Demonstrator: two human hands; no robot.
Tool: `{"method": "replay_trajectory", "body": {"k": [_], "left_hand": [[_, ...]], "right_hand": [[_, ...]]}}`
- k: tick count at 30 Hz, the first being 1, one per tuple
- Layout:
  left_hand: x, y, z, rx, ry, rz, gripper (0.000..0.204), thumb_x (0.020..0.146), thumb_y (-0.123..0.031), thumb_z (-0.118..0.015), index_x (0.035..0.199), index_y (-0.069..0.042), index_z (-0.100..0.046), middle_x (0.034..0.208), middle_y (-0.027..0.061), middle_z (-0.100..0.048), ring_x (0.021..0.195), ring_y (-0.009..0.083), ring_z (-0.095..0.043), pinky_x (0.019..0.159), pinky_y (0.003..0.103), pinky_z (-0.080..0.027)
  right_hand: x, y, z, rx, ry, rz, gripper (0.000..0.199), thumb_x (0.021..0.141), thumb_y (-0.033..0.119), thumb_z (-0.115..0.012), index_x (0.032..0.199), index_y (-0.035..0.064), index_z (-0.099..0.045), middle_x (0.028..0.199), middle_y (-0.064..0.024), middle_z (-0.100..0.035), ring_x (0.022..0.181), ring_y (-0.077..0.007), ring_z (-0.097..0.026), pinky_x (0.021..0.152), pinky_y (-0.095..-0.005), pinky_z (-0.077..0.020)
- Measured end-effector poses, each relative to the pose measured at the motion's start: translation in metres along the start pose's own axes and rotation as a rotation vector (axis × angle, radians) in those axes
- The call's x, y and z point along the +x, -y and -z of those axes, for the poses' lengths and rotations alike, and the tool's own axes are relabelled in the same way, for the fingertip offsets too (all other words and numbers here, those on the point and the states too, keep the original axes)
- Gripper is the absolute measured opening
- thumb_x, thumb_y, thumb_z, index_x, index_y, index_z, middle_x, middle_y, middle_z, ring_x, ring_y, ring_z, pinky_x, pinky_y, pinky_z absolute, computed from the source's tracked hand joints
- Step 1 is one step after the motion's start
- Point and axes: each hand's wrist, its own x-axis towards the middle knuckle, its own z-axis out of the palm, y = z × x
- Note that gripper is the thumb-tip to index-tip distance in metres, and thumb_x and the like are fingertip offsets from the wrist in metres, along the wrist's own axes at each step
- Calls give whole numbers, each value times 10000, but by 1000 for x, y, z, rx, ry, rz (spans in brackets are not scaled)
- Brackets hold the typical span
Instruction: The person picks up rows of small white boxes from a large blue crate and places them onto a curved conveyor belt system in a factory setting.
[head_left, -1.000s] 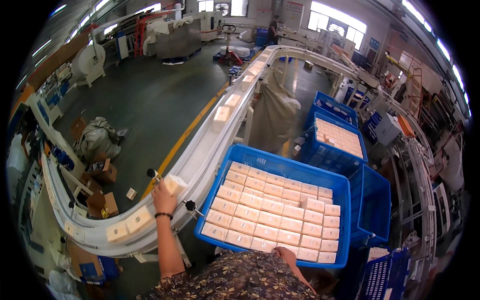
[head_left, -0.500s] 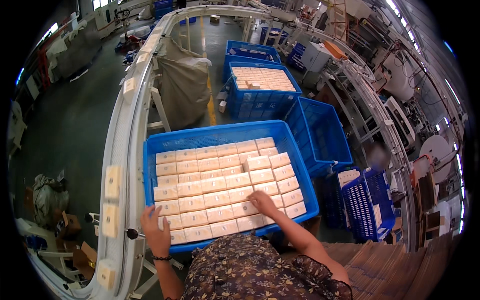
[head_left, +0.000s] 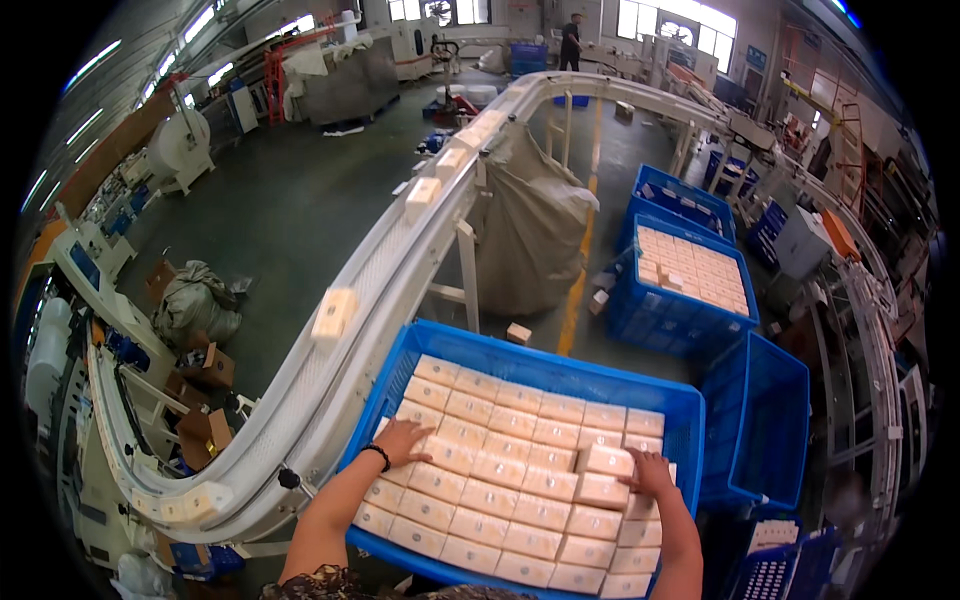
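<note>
A large blue plastic crate [head_left: 540, 345] in front of me holds rows of cream-coloured soft packs [head_left: 490, 468], which look like tissue packs. My left hand [head_left: 402, 443] lies with fingers spread over the packs near the crate's left side. On the right, my right hand [head_left: 652, 472] rests against the ends of packs in the right columns, its fingers apart. Beside its fingertips, a raised pack [head_left: 605, 460] sits higher than its neighbours. Neither hand lifts a pack. The undersides of the right fingers are partly hidden.
Left of the crate curves a white conveyor [head_left: 375, 262] carrying spaced packs. Another filled blue crate [head_left: 680, 325] and an open blue bin [head_left: 765, 420] stand to the right. Beyond the crate are a large fabric sack [head_left: 530, 230] and a loose pack [head_left: 518, 333] on the floor.
The view has swung left, so the crate appears lower and further right. My left hand has moved from the crate's edge onto the packs; my right hand has moved to the right columns.
</note>
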Motion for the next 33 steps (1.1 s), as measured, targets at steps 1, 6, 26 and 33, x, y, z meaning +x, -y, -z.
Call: {"method": "replay_trajectory", "body": {"k": [1,6,26,33], "left_hand": [[7,4,-8,11,65,-31,782,876,-677,-570,1506,-242,-409,1449,162,-482,1387,387,-375,1172,606,-206],[24,-3,-10,134,4,-144,828,822,-761,-560,1494,-296,-429,1243,125,-603,1168,321,-529,1000,471,-362],[-30,-51,126,23,-894,-202,629,693,-601,-769,1125,-159,-653,975,47,-640,947,241,-596,907,437,-376],[-32,29,237,-22,-1282,512,635,708,-553,-783,1107,-84,-627,1047,120,-632,1018,318,-577,834,483,-428]], "right_hand": [[2,-1,3,1,-3,19,815,779,637,-693,1440,220,-466,1196,-157,-636,1076,-370,-582,926,-523,-398],[-8,-13,12,-73,92,93,897,783,621,-689,1505,180,-389,1237,-162,-604,1148,-355,-531,951,-522,-369],[-3,-10,36,143,-530,-168,454,768,372,-792,1029,34,-638,893,-157,-663,876,-342,-621,794,-462,-458],[-93,77,92,1247,-903,-2,456,958,417,-607,1153,5,-583,1115,-119,-649,996,-186,-612,821,-342,-500]]}}
